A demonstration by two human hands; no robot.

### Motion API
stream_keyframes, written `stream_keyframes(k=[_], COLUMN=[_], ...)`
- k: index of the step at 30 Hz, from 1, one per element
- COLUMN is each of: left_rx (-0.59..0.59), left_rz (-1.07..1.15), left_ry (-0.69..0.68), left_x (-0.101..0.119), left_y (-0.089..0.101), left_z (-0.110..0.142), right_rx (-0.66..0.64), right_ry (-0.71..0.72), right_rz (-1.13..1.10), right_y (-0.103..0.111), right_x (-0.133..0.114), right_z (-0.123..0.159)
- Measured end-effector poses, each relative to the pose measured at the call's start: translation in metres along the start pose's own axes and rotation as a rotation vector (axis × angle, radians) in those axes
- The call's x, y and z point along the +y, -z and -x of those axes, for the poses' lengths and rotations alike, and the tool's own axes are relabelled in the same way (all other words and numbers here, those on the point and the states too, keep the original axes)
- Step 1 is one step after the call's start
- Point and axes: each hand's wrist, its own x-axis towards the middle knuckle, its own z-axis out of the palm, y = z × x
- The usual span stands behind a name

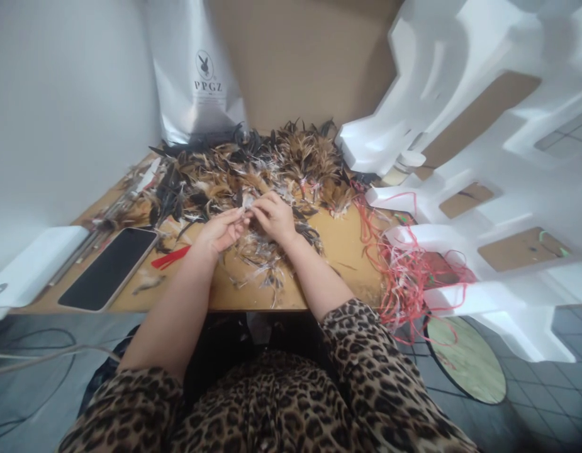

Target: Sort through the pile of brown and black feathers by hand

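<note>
Brown and black feathers (314, 154) lie heaped across the far half of the yellowish-brown tabletop (342, 248), with loose, paler wisps scattered toward the near edge, beneath and between the person's wrists. The left hand (223, 230) and the right hand (274, 217) meet at the front of the heap, fingertips drawn together and pinching a small pale piece (246, 203) between them; it is too small and too covered to tell exactly what it is. Both forearms reach in over the near edge, bare below leopard-print sleeves (361, 343).

Beside the left forearm lies a red strip (172, 257), its end close to the arm. Farther left, a dark-screened phone (109, 267) lies flat at a slant, and next to it sits a white power bank (38, 261) with a cable at its near end. Behind the heap, on the left, stands a silvery bag (196, 38) printed with a rabbit emblem and "PPGZ".

On the right, tangled pinkish-red strings (404, 277) spill past the tabletop's edge against white moulded foam (521, 195). A pale-lidded jar (406, 165) stands near the foam's far part, and a round, dark-rimmed disc (470, 362) is lower down, above the tiled floor (559, 396).
</note>
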Motion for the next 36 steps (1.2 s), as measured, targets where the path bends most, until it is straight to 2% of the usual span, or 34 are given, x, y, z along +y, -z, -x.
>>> stream_keyframes(k=[4,7,9,12,16,19,27,36], left_rx=[0.028,0.092,0.106,0.09,0.01,0.011,0.07,0.081], left_rz=[0.023,0.026,0.015,-0.023,-0.145,-0.213,-0.162,-0.232], left_ry=[-0.015,-0.076,-0.121,-0.179,-0.24,-0.259,-0.152,-0.1], left_x=[-0.002,-0.002,-0.002,-0.002,-0.005,-0.008,-0.009,-0.013], left_y=[0.002,0.002,0.001,-0.001,-0.002,-0.002,-0.004,-0.004], left_z=[-0.003,-0.005,-0.005,-0.005,-0.003,-0.002,-0.001,-0.002], right_rx=[-0.144,-0.107,-0.007,0.085,-0.091,-0.132,0.048,0.112], right_ry=[0.129,0.075,-0.047,-0.337,-0.707,-0.838,-0.887,-0.878], right_rz=[0.085,-0.036,-0.172,-0.424,-0.828,-1.026,-1.145,-1.103], right_y=[0.0,-0.003,-0.007,-0.013,-0.018,-0.02,-0.019,-0.017], right_x=[-0.003,-0.003,-0.004,-0.005,-0.007,-0.007,-0.005,-0.009], right_z=[0.003,0.004,0.003,0.0,-0.002,-0.001,-0.004,-0.005])
